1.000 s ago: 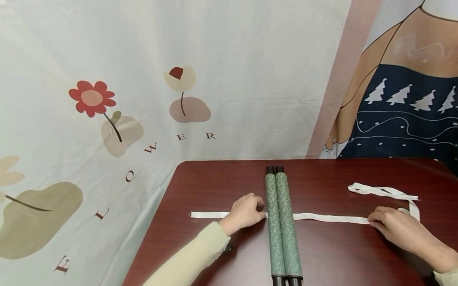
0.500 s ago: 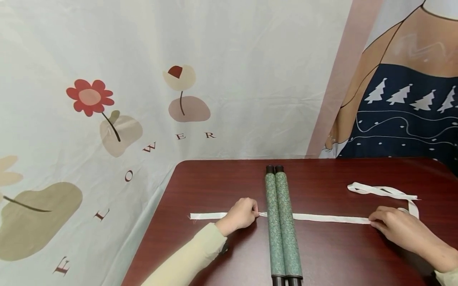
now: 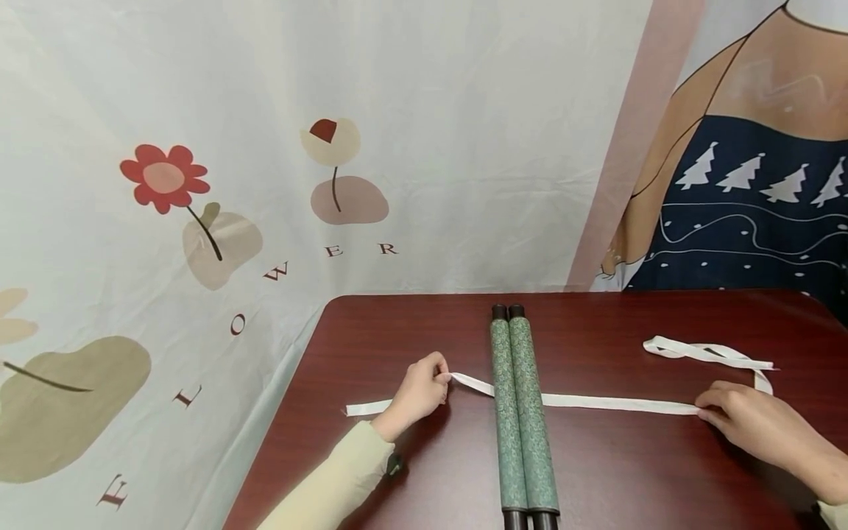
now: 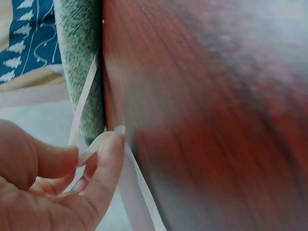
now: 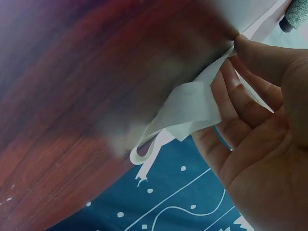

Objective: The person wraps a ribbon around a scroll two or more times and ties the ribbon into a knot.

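Two green patterned scrolls [image 3: 525, 412] with dark end knobs lie side by side on the table. A flat white ribbon [image 3: 616, 403] passes beneath them and runs out to both sides. Left of the scrolls, my left hand [image 3: 417, 390] pinches the ribbon between thumb and fingers, lifting it a little off the table; its frayed tail lies beyond the wrist. On the other side my right hand [image 3: 751, 419] pinches the ribbon near the table's right part. In the right wrist view the ribbon [image 5: 192, 108] hangs in a loose fold behind the thumb and fingertips.
The dark red wooden table [image 3: 616, 471] has rounded far corners. Behind it hangs a printed cloth [image 3: 464, 147] with flowers and letters. The ribbon's looped far end [image 3: 702, 353] lies at the back right.
My left hand has slid left along the ribbon, away from the scrolls, and raised it slightly. My right hand has shifted a little to the right, still holding the ribbon.
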The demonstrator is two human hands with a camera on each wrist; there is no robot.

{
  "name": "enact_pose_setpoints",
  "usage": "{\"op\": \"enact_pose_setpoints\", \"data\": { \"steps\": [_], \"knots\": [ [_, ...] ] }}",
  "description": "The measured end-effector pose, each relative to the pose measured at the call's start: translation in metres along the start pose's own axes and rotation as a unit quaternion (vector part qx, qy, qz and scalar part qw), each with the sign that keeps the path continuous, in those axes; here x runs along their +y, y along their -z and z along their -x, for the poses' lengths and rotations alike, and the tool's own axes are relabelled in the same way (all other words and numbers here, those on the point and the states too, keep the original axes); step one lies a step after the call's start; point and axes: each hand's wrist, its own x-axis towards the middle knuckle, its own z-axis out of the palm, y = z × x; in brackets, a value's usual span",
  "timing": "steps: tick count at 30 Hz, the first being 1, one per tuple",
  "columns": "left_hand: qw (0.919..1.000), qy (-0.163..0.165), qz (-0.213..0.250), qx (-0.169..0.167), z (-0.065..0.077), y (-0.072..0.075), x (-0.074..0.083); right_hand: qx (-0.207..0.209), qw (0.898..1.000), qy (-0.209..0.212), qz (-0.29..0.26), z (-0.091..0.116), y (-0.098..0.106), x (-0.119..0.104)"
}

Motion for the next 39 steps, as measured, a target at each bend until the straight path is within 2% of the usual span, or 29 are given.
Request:
{"op": "enact_pose_setpoints", "data": {
  "steps": [3, 6, 9, 16, 22, 27, 30, 36, 39],
  "knots": [
    [0.9987, 0.010, 0.038, 0.032, 0.000, 0.008, -0.006, -0.004, 1.000, -0.003, 0.000, 0.001, 0.000, 0.002],
    [0.9969, 0.010, 0.030, 0.072, 0.001, 0.018, -0.011, -0.004, 1.000, -0.006, 0.004, 0.001, 0.000, 0.004],
    [0.9943, 0.018, 0.039, 0.097, 0.002, 0.029, -0.016, -0.001, 1.000, -0.008, 0.003, 0.002, 0.000, 0.005],
    [0.9871, 0.052, 0.091, 0.121, 0.006, 0.054, -0.028, -0.002, 1.000, -0.009, 0.000, 0.003, -0.001, 0.008],
    [0.9805, 0.062, 0.096, 0.160, 0.010, 0.071, -0.038, 0.013, 1.000, -0.004, 0.002, 0.005, 0.000, 0.013],
    [0.9736, 0.074, 0.121, 0.179, 0.012, 0.079, -0.045, 0.013, 1.000, -0.012, 0.007, 0.007, 0.001, 0.015],
    [0.9697, 0.074, 0.138, 0.187, 0.015, 0.085, -0.043, 0.015, 1.000, -0.017, 0.011, 0.008, 0.001, 0.016],
    [0.9616, 0.082, 0.174, 0.196, 0.024, 0.096, -0.027, 0.002, 0.999, -0.033, 0.016, 0.010, 0.002, 0.019],
    [0.9557, 0.085, 0.198, 0.201, 0.023, 0.098, -0.034, -0.001, 0.999, -0.038, 0.019, 0.012, 0.002, 0.022]
  ]
}}
